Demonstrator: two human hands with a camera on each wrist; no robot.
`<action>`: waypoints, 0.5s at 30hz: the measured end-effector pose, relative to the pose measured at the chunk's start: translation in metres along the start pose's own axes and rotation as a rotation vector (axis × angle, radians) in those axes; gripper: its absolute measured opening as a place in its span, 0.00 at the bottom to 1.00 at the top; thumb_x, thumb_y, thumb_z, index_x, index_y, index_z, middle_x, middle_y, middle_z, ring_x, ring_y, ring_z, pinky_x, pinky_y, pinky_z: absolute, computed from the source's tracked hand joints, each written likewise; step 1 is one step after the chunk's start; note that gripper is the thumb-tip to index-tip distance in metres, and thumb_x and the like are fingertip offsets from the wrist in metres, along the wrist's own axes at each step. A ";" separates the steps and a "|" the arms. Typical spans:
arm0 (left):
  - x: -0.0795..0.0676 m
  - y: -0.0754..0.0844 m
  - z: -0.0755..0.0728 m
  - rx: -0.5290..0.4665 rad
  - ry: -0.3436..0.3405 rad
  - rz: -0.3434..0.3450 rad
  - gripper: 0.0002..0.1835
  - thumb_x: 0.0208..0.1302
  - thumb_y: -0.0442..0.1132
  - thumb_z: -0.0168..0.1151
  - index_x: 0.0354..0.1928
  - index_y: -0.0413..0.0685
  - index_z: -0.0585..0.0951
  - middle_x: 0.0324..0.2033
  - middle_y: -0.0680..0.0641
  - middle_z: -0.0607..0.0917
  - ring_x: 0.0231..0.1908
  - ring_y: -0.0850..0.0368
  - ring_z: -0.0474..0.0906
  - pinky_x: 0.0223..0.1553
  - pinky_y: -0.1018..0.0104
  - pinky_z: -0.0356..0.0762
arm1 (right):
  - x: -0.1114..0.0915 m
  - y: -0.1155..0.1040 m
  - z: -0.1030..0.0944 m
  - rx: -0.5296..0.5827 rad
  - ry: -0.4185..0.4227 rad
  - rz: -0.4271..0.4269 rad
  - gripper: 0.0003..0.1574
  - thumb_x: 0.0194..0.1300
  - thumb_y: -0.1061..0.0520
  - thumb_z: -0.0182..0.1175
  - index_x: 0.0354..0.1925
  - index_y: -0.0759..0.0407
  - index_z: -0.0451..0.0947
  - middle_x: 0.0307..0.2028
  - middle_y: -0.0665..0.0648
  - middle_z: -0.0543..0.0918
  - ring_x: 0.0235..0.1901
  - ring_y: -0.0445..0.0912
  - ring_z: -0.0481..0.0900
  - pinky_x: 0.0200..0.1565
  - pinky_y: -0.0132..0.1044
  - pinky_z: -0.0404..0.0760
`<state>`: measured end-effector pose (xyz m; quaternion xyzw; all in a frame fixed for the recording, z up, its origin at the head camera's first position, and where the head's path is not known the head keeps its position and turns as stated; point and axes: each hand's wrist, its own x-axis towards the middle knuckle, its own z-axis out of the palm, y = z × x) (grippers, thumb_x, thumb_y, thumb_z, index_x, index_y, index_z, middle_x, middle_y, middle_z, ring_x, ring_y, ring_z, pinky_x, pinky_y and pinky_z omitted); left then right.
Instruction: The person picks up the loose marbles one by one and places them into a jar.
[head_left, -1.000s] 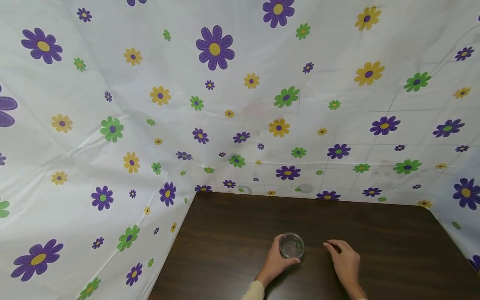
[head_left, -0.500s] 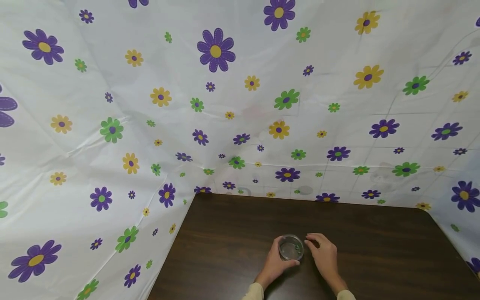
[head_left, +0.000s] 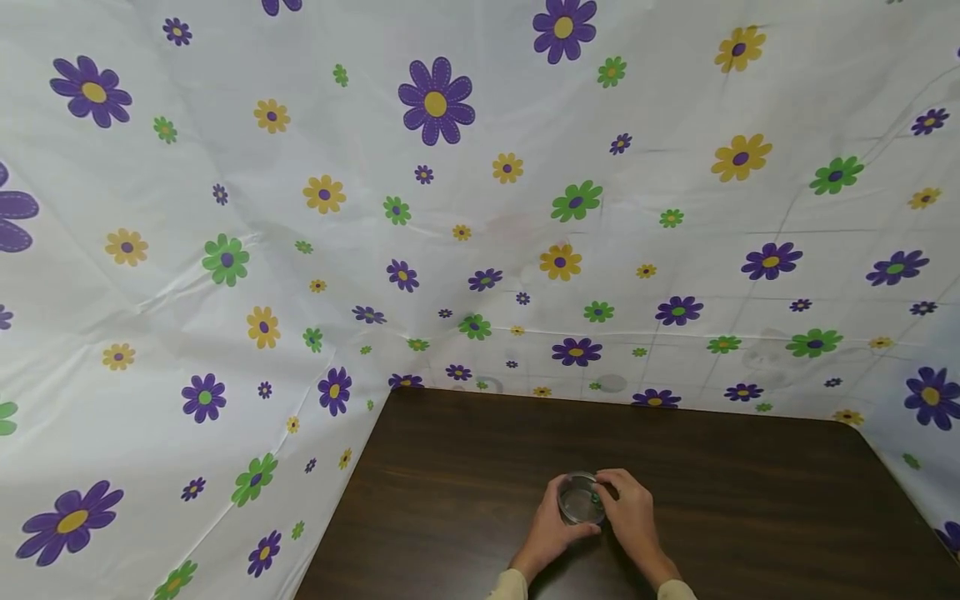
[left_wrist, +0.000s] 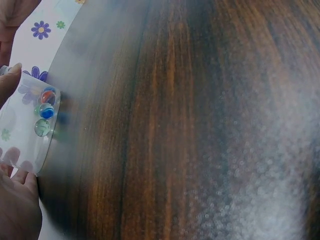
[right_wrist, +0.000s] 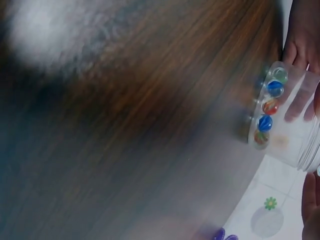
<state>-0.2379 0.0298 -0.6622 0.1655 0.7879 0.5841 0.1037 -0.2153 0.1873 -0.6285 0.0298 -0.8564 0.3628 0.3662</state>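
My left hand (head_left: 550, 529) grips a clear jar (head_left: 577, 502), thumb on the near side. Several glass marbles lie on the jar's bottom; the left wrist view shows a blue marble (left_wrist: 46, 111) and a clear green one (left_wrist: 42, 127), and the right wrist view an orange-red marble (right_wrist: 270, 105). My right hand (head_left: 632, 517) is over the jar's right rim, thumb and forefinger together. A small glassy piece at its fingertips, mostly cut off in both wrist views, looks like a marble.
The dark wood-grain table (head_left: 465, 467) lies under both hands. White sheeting (head_left: 480, 208) printed with flowers hangs behind it and along its left side.
My right hand has moved left from beside the jar to its rim, fingers pinched throughout. The left hand still grips the jar in nearly the same place.
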 end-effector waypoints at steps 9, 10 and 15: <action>0.001 0.001 0.001 -0.012 -0.002 -0.003 0.47 0.55 0.44 0.82 0.73 0.53 0.65 0.68 0.47 0.73 0.64 0.47 0.73 0.63 0.51 0.70 | 0.002 0.000 0.001 -0.020 0.021 0.002 0.17 0.44 0.75 0.80 0.33 0.64 0.88 0.34 0.53 0.88 0.35 0.51 0.88 0.40 0.33 0.84; 0.002 0.001 0.001 -0.014 -0.002 -0.001 0.46 0.55 0.44 0.82 0.73 0.53 0.65 0.68 0.47 0.74 0.64 0.47 0.73 0.63 0.51 0.70 | 0.002 0.000 0.001 -0.021 0.028 0.000 0.16 0.45 0.75 0.80 0.33 0.64 0.88 0.34 0.53 0.88 0.35 0.51 0.88 0.40 0.32 0.83; 0.004 0.000 0.001 -0.023 0.003 -0.001 0.46 0.54 0.44 0.82 0.72 0.56 0.66 0.67 0.49 0.74 0.64 0.48 0.73 0.63 0.51 0.69 | 0.004 0.001 0.002 -0.002 0.050 -0.006 0.15 0.46 0.75 0.79 0.33 0.63 0.88 0.34 0.53 0.88 0.34 0.51 0.88 0.43 0.21 0.78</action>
